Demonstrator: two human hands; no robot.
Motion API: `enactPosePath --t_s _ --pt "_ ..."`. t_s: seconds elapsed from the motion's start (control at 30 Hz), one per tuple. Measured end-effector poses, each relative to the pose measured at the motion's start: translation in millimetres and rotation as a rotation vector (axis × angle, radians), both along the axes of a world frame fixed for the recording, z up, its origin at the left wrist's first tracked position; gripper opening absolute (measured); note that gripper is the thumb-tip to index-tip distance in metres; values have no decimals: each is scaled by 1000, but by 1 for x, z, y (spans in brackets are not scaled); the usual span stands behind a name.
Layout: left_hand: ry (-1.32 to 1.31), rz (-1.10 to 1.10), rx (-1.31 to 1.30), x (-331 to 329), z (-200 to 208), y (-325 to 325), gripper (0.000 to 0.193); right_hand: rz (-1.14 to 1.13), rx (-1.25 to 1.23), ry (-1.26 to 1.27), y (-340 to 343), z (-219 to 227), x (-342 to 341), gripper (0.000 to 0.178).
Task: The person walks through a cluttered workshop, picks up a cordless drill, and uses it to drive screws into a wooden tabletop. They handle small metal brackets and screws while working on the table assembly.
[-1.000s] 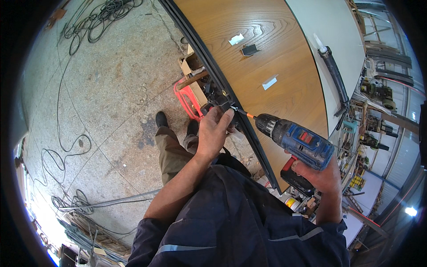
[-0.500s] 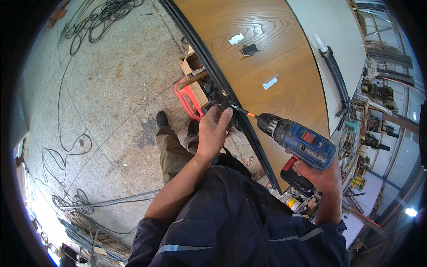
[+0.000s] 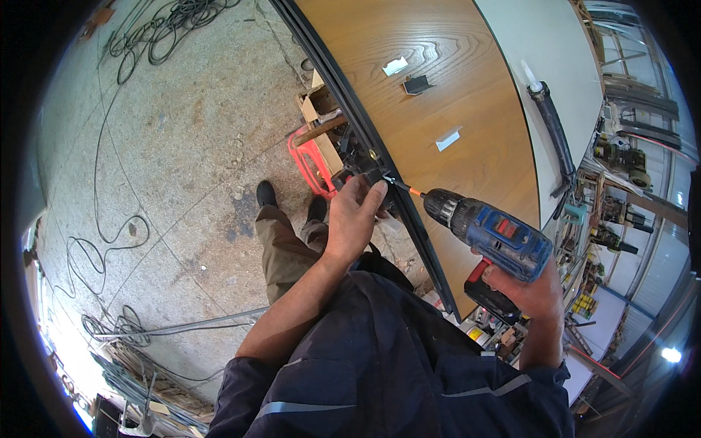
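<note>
My right hand (image 3: 522, 290) is closed around the grip of a blue and black cordless drill (image 3: 504, 237) with a red and black battery below. Its orange-banded bit (image 3: 410, 190) points left, and the tip meets the black edge of a wood-grain panel (image 3: 475, 164). At that edge my left hand (image 3: 354, 223) pinches a small black piece (image 3: 374, 177) beside the bit's tip. The fingers partly hide this piece, so its full shape does not show.
Two white brackets (image 3: 395, 66) (image 3: 448, 139) and a black bracket (image 3: 418, 85) lie on the panel. A caulking gun (image 3: 553, 131) rests on the pale sheet farther right. Below the panel's edge stands a red toolbox (image 3: 309, 164). Cables (image 3: 171, 33) coil on the floor; shelves with tools line the right.
The view has shifted slightly, so the panel and brackets appear a little further right. Both hands keep their grips, and the drill bit stays at the black edge.
</note>
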State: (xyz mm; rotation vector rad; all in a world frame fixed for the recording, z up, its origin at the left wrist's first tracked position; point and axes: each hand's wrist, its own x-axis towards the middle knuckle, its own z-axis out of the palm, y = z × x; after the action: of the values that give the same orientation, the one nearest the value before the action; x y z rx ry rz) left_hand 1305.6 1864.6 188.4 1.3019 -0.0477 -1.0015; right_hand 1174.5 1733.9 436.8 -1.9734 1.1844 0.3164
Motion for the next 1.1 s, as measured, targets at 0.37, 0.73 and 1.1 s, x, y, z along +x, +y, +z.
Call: enactPosePath --t_s 0.37,0.73,1.1 --pt "-63 -18 33 4 10 1 33 3 17 37 0 3 6 36" --pt "-30 -58 28 -1 -6 4 27 36 5 75 3 10 14 40" --pt "7 -53 -82 -2 -4 3 26 123 -74 245 -6 24 29 51"
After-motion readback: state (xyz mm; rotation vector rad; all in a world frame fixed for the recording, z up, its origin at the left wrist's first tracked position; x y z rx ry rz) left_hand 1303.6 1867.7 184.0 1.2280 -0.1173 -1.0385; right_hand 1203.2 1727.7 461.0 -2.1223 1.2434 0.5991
